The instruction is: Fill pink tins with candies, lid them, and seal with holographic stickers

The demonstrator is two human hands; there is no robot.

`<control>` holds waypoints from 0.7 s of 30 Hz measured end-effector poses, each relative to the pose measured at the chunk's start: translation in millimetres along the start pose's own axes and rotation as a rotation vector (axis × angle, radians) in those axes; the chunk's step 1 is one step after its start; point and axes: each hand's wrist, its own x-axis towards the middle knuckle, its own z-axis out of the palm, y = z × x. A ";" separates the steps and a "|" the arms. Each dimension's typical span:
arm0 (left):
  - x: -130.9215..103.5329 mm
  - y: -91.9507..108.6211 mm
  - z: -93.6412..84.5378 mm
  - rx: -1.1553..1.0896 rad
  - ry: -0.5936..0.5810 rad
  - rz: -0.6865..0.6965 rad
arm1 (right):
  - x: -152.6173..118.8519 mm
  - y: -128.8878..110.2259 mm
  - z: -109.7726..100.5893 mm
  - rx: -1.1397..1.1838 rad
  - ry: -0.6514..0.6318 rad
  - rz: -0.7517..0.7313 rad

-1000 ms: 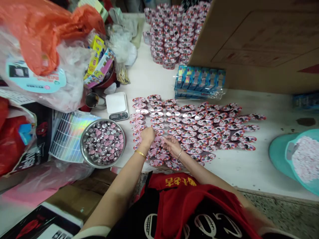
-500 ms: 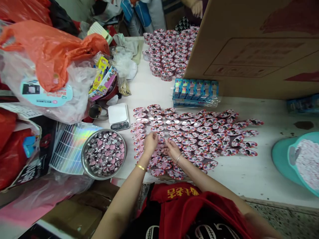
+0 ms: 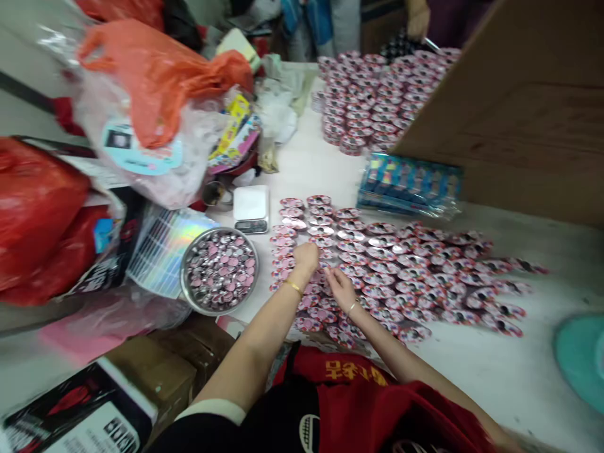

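Observation:
Rows of small oval containers [image 3: 380, 267] with red and white patterned tops stand on the white table. My left hand [image 3: 306, 257], with a gold bracelet at its wrist, is closed over the left rows; what its fingers hold is hidden. Just to its right my right hand [image 3: 340, 286] has its fingers pinched together over the containers, on something too small to make out. A steel bowl [image 3: 219, 270] full of small round pink and silver caps sits left of my left hand.
A white scale [image 3: 251, 204] stands behind the bowl. Blue packs in clear wrap [image 3: 409, 185] lie by a large cardboard box [image 3: 509, 126]. More ovals [image 3: 363, 107] fill the back, near another person's hand [image 3: 418, 20]. A teal tub [image 3: 578, 358] is at right.
The view has swung, so the table's contents appear further right. My left hand has turned more knuckles-up over the containers. The other person's hand now shows a thin tool.

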 end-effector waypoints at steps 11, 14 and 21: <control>-116.3 -204.5 11.1 -0.929 0.774 -0.288 | 53.0 -55.1 218.6 -0.854 -0.692 -0.591; -148.0 -240.2 35.1 -0.994 0.766 -0.416 | 57.7 -31.0 275.6 -1.283 -0.824 -0.517; -176.1 -228.1 88.1 -1.095 0.522 -0.462 | 73.8 23.1 300.2 -1.184 -0.898 -0.451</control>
